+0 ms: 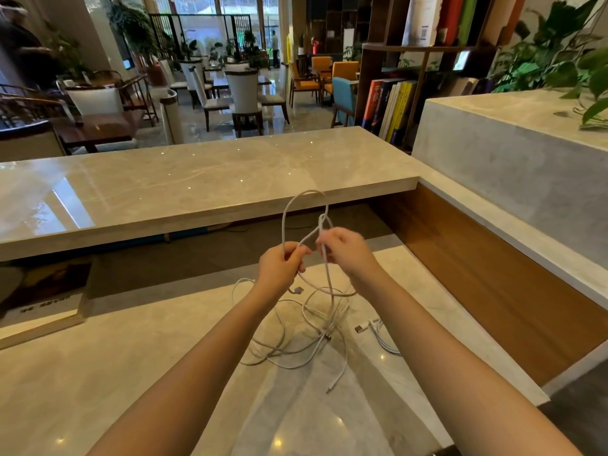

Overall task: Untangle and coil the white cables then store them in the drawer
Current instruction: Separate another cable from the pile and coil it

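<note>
Both hands raised above the tabletop (131, 357), close together. Left hand (282, 264) clenched around a white cable (289, 205), its loop arching up in front of the raised counter (197, 179). Right hand (345, 250) pinching the same cable where strands cross. Rest of the white cables (296, 343) tangled loose on the tabletop below; another bundle (381, 337) just right, apart.

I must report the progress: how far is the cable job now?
Nothing looks finished. In hand: the left hand and right hand hold up a loop of thin white cable. Left: the tangled white cable pile on the marble desk; no drawer visible.
</note>
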`<state>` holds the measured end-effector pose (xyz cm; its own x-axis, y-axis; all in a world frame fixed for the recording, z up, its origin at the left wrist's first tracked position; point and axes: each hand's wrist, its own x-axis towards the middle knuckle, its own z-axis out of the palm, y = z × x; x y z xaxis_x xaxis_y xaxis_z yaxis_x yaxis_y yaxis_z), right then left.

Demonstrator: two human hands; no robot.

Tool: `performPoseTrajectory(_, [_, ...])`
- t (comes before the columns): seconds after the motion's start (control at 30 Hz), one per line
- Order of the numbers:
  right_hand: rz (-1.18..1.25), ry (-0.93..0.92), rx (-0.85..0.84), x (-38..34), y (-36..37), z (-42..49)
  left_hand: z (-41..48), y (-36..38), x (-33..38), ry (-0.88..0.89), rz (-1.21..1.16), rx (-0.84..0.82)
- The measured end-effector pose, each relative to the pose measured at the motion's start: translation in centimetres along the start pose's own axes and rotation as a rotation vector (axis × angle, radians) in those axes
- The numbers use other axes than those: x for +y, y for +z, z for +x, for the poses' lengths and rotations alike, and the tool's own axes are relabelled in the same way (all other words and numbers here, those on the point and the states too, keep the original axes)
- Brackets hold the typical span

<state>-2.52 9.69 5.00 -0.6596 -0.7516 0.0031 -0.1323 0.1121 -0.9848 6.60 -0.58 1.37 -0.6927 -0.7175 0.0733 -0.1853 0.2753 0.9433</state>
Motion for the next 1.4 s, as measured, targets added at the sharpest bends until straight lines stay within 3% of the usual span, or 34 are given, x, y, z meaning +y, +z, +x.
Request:
performPoseTrajectory(0.13, [0.587,0.197,0.079,-2.3,-1.4,1.0,-0.1,0.1,-1.1,-0.017,0.060,-0.040])
performPoseTrajectory(0.23, [0.730,0.240,-0.034,-2.8,-2.5,1.4,0.0,0.1,-1.3,-0.020,0.114,-0.062])
performPoseTrajectory(0.33, [0.545,0.176,-0.095,-3.5,-3.7,1.2,0.0,-0.3,-1.8,-0.083,0.048,-0.111])
performPoseTrajectory(0.47, [-0.125,0.019,0.011,-3.5,-5.5,0.4,-0.1,-1.4,-1.7,-0.153,-0.286,-0.101])
performPoseTrajectory(0.6, [-0.293,-0.067,0.008,-1.2,-5.8,-0.6,0.4,-2.9,-0.2,-0.104,-0.565,-0.094])
performPoseTrajectory(0.77, [-0.599,0.008,-0.296,2.2,-4.4,-1.6,0.9,-3.3,1.8,-0.022,-0.479,-0.118])
performPoseTrajectory(0.83, [-0.691,-0.010,-0.287,2.8,-4.0,-1.4,0.8,-3.0,2.5,0.015,-0.447,-0.175])
performPoseTrajectory(0.97, [-0.583,-0.212,0.029,0.6,-3.8,-0.4,0.1,-2.9,4.2,0.070,-0.394,-0.371])
performPoseTrajectory(1.17, [-0.549,-0.508,0.034,-2.7,-3.0,1.1,-0.7,-4.2,7.0,0.151,-0.398,-0.748])
performPoseTrajectory(1.27, [-0.322,-0.473,0.010,-2.9,-3.5,1.3,-0.4,-5.4,7.2,0.153,-0.473,-0.754])
performPoseTrajectory(1.4, [-0.016,-0.318,0.136,-3.1,-5.2,1.3,-0.4,-5.5,6.4,0.147,-0.555,-0.726])
